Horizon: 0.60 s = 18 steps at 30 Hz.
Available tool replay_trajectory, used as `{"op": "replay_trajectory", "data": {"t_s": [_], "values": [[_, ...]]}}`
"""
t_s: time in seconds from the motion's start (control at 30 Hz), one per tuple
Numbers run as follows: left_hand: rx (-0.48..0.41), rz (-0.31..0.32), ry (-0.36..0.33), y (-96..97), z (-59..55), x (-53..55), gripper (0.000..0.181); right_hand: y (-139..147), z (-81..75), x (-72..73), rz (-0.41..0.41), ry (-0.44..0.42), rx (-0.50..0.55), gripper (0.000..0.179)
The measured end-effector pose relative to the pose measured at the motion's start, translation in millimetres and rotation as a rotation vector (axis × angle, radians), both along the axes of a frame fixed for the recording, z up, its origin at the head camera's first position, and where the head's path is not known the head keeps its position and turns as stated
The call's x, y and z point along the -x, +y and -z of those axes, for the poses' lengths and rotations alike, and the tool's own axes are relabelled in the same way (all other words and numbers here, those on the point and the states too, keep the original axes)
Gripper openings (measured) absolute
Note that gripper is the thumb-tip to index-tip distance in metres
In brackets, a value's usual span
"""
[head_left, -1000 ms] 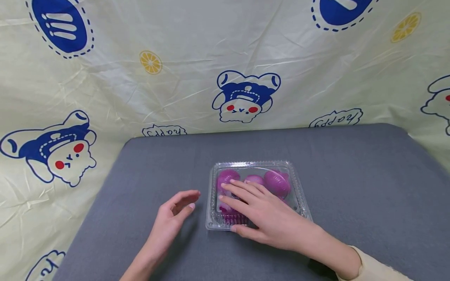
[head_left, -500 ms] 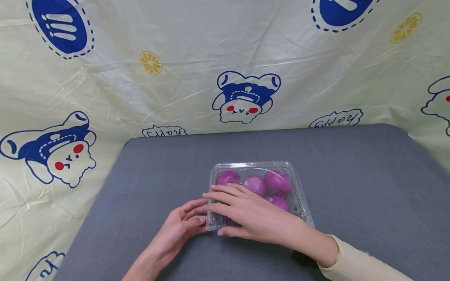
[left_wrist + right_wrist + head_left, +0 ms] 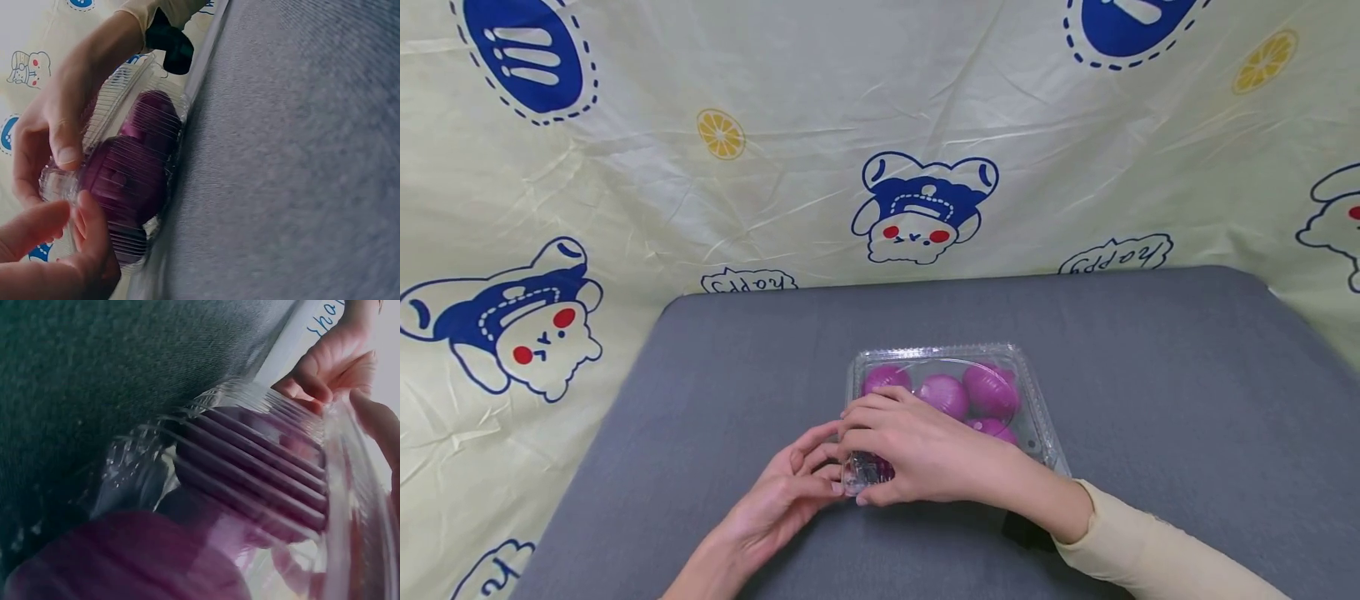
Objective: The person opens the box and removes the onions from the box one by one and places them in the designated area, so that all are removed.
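A clear plastic clamshell box (image 3: 1036,408) lies on the grey table with its lid down. Several red onions (image 3: 943,395) show through the plastic. My right hand (image 3: 917,450) reaches across the lid and grips the left rim near the front corner, fingers bent over the edge and thumb at the front. At that same corner my left hand (image 3: 778,504) pinches the rim, its thumb at the front and its fingers along the left side. In the left wrist view the fingertips of both hands meet close together at the rim, above the ribbed wall of the box (image 3: 128,181).
Grey cloth covers the table (image 3: 1165,375), whose back edge meets a pale printed curtain (image 3: 790,200). A dark strap (image 3: 172,44) hangs below the right sleeve (image 3: 1135,542).
My right hand has slid left over the lid, and its fingers now curl over the left rim. My left hand has come in from the left to the box's front corner.
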<state>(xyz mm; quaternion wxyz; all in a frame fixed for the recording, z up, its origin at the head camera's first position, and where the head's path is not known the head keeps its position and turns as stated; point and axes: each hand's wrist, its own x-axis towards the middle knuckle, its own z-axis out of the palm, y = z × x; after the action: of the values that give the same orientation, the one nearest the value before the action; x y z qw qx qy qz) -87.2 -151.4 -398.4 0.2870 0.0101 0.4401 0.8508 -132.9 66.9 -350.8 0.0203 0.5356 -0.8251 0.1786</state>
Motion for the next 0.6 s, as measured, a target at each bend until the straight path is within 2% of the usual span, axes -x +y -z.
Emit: {"op": "replay_trajectory", "data": {"t_s": [0.13, 0.4, 0.6], "values": [[-0.051, 0.031, -0.007, 2.4, 3.8, 0.7, 0.08, -4.4, 2.3, 3.4, -0.016, 0.046, 0.006, 0.025], [-0.081, 0.029, -0.043, 3.9, 3.2, 0.3, 0.088, -9.1, 4.0, 4.4, -0.013, 0.083, -0.018, 0.03], [-0.093, 0.024, -0.039, 3.9, 3.8, -0.8, 0.087, -10.5, 5.9, 4.6, -0.025, 0.074, 0.04, 0.014]]}}
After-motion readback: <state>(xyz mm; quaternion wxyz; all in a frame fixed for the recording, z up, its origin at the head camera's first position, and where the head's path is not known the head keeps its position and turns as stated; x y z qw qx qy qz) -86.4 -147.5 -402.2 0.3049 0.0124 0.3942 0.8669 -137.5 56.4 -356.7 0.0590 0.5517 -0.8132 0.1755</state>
